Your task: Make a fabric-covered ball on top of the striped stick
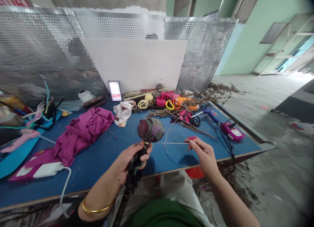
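My left hand [133, 156] is closed around the neck of a dark stick [124, 201] with black cloth gathered along it. At its top sits a round, cloth-wrapped head [150, 129] in mottled maroon and grey-green, tilted slightly right. Pale turns of string circle the neck just under the head. From there a thin, light string [175, 143] runs taut and nearly level to my right hand [200, 150], which pinches it between thumb and fingers. Something small and red [192, 138] shows at those fingertips; its kind is unclear. A looser grey cord [167, 135] curves between the hands.
Purple cloth [83, 129] lies left on the blue table [98, 168], near a pink glue gun [21, 140]. Yellow-and-orange-handled scissors [173, 104], dried twigs and pink fabric are heaped behind. At right are a blue glue gun [210, 114] and a purple box [232, 131] with a black cable.
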The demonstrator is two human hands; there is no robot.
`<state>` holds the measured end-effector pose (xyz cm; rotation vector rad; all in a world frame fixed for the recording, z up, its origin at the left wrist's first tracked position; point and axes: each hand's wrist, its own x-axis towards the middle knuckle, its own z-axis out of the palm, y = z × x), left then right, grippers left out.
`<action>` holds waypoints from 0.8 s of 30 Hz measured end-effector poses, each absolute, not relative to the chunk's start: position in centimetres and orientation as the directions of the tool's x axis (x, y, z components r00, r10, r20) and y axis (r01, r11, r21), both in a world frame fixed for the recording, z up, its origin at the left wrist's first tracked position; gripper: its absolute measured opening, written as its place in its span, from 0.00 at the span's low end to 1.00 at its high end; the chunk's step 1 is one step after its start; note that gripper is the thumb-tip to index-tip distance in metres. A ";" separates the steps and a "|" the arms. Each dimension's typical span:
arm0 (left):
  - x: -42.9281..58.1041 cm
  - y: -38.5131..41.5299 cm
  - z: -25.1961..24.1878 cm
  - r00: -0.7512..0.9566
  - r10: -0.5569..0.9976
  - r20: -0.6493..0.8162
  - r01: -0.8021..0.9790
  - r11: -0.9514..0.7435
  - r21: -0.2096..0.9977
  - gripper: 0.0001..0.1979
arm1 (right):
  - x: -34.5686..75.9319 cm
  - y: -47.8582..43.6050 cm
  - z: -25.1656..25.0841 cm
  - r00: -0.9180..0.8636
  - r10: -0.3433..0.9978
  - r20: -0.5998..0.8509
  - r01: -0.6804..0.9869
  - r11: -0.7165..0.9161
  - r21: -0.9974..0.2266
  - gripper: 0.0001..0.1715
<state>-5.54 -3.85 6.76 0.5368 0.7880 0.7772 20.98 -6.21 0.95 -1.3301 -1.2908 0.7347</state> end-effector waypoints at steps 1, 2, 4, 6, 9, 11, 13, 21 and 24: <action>-5.6 -3.8 6.6 0.472 0.783 -0.405 -0.422 0.604 0.676 0.10 | 21.3 -5.9 0.6 0.240 0.949 0.204 0.299 0.128 -0.946 0.21; -5.7 -3.7 6.5 0.482 0.784 -0.391 -0.433 0.601 0.671 0.10 | 21.6 -5.6 0.3 0.279 0.940 0.197 0.349 0.092 -0.933 0.19; -5.6 -3.5 6.1 0.513 0.774 -0.372 -0.444 0.610 0.657 0.10 | 21.5 -5.3 0.3 0.366 0.884 0.290 0.478 0.088 -0.874 0.16; -5.3 -3.3 5.8 0.557 0.745 -0.367 -0.442 0.640 0.628 0.11 | 20.6 -5.2 1.0 0.363 0.827 0.430 0.549 0.183 -0.815 0.18; -4.6 -3.1 5.5 0.621 0.686 -0.380 -0.429 0.703 0.568 0.11 | 17.8 -4.9 2.7 0.170 0.838 0.519 0.404 0.421 -0.812 0.26; -4.2 -3.2 5.5 0.655 0.651 -0.384 -0.413 0.734 0.539 0.10 | 15.7 -4.4 3.7 0.065 0.850 0.522 0.211 0.500 -0.840 0.33; -3.8 -3.4 5.6 0.673 0.632 -0.384 -0.400 0.748 0.530 0.10 | 14.0 -3.8 4.2 0.042 0.856 0.516 0.074 0.512 -0.856 0.36; -3.1 -4.1 6.3 0.645 0.648 -0.406 -0.426 0.745 0.513 0.10 | 11.3 -3.9 4.6 0.158 0.811 0.564 0.261 0.517 -0.816 0.31; -3.0 -4.1 6.2 0.648 0.647 -0.403 -0.435 0.748 0.501 0.10 | 11.3 -4.0 4.3 0.152 0.779 0.609 0.339 0.538 -0.772 0.32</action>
